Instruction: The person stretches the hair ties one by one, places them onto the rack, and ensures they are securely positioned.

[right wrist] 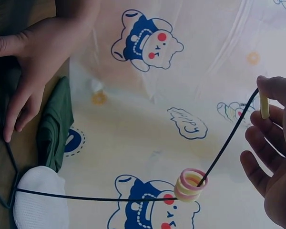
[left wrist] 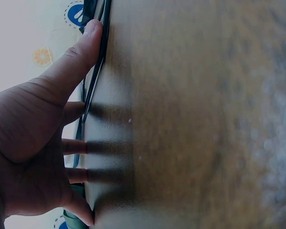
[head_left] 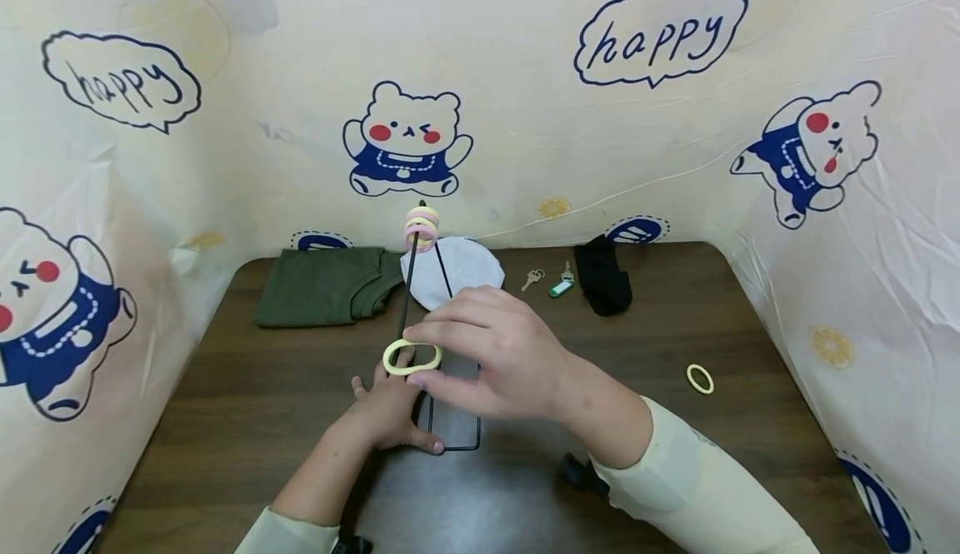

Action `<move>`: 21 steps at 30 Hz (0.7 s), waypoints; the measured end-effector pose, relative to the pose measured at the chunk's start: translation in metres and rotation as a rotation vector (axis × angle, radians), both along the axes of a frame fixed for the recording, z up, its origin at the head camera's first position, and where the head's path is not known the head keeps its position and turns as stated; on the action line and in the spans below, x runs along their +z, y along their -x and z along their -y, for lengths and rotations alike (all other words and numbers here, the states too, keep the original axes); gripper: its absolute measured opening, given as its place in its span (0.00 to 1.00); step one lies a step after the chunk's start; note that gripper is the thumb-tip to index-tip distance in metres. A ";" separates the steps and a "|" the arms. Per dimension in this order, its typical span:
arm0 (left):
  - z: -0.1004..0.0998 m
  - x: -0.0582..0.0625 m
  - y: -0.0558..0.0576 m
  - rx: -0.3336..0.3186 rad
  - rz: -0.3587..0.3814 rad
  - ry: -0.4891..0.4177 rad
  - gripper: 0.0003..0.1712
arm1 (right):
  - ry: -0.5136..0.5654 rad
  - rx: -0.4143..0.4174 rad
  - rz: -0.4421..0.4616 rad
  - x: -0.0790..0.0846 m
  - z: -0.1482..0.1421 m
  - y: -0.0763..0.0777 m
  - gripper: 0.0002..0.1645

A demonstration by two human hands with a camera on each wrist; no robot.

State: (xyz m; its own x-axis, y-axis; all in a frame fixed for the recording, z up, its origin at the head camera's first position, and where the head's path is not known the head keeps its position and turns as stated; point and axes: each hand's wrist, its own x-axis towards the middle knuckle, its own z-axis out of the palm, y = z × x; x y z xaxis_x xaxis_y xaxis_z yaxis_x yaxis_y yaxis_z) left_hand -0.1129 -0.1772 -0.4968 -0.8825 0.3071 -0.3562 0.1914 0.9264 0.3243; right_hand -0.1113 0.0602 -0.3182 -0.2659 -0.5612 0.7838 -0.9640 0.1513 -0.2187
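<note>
My right hand (head_left: 495,354) pinches a pale yellow hair tie (head_left: 388,361) between thumb and fingertips. In the right wrist view, the sloping rod (right wrist: 229,133) of a black wire stand reaches up to this hair tie (right wrist: 264,106), its end right at the thumb. Several pink and yellow hair ties (right wrist: 188,186) hang bunched on the stand farther along the rod. My left hand (head_left: 386,416) lies low over the stand's base (head_left: 478,433), fingers spread and straight. Its thumb (left wrist: 88,45) presses on the base wire while the fingertips rest at the table.
Another yellow hair tie (head_left: 700,379) lies at the table's right. Along the back are a folded green cloth (head_left: 326,287), a white textured round item (head_left: 472,267), a key (head_left: 532,278), a green-tagged key (head_left: 562,286) and a black cloth item (head_left: 603,275). A printed curtain surrounds the table (head_left: 225,437).
</note>
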 end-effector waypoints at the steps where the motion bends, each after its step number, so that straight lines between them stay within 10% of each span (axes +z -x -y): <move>1: 0.000 0.000 0.001 -0.002 -0.002 0.000 0.76 | -0.006 -0.007 0.000 0.000 0.000 0.001 0.18; 21: 0.000 -0.001 0.003 -0.013 0.023 0.055 0.78 | -0.071 -0.146 0.036 -0.006 0.006 0.029 0.19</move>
